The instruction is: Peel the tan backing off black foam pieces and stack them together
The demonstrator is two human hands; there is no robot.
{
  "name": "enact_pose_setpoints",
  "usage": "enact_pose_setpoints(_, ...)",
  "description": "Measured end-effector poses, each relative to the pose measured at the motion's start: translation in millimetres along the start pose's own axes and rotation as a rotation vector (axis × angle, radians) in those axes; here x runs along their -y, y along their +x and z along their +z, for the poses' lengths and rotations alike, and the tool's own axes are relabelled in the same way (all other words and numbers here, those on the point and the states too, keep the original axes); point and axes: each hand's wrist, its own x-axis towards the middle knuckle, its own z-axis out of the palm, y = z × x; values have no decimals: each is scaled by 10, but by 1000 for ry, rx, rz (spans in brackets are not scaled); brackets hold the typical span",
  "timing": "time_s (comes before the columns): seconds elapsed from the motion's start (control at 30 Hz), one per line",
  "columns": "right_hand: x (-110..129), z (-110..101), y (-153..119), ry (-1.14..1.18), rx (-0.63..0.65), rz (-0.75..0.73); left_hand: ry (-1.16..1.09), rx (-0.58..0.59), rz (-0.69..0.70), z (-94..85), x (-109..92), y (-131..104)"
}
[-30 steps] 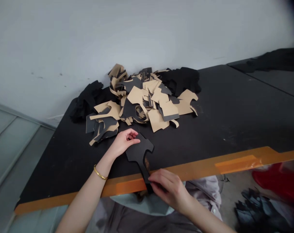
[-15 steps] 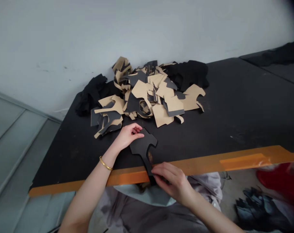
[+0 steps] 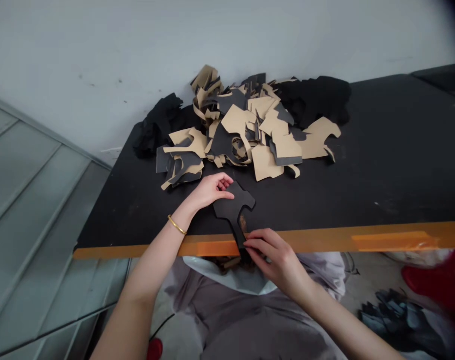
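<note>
Here both hands' fingers pinch the black cutout (image 3: pixel 234 206), left hand (image 3: pixel 209 190) above, right hand (image 3: pixel 276 255) below.

The black tabletop (image 3: pixel 381 165) lay open to the right of the black cut piece (image 3: pixel 233 207), up to the orange front edge (image 3: pixel 325 242). Behind, a heap of tan and black cut pieces (image 3: pixel 250 135) and black fabric bundles (image 3: pixel 317 100) blocked passage toward the wall (image 3: pixel 137 45).

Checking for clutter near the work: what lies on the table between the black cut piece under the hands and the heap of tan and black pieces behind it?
In the head view, only bare black table separates the black cut piece from the heap.
</note>
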Motion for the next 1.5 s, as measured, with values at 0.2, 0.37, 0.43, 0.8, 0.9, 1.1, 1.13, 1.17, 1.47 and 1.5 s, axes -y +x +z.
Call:
enact_pose_setpoints(0.2, -29, 7, -6, -7, 28, -13, 24, 1, 20, 4, 11, 6)
enact_pose_setpoints(0.37, -37, -3, 9, -5, 45, -17, 42, 2, 37, 5, 40, 15)
enact_pose_setpoints(0.43, -46, -2, 6, -4, 49, -22, 45, 6, 40, 4, 56, 18)
enact_pose_setpoints(0.8, -108, -52, 39, 10, 138, -47, 48, 4, 55, 2, 79, 30)
enact_pose_setpoints(0.9, -129, -92, 75, -4, 172, -66, 48, 4, 62, 2, 94, 29)
enact_pose_setpoints(1.1, -102, -237, 204, -238, 394, -271, 41, 1, 71, 2, 111, 29)
enact_pose_setpoints(1.13, -94, -261, 211, -275, 410, -312, 41, 1, 71, 2, 110, 29)
enact_pose_setpoints(1.17, -88, -282, 209, -301, 416, -347, 41, 2, 70, 1, 107, 30)
enact_pose_setpoints(1.47, -133, -261, -12, -262, 241, -391, 35, -4, 59, 4, 85, 34)
enact_pose_setpoints(1.5, -119, -247, -23, -236, 216, -362, 37, -5, 55, 4, 78, 32)
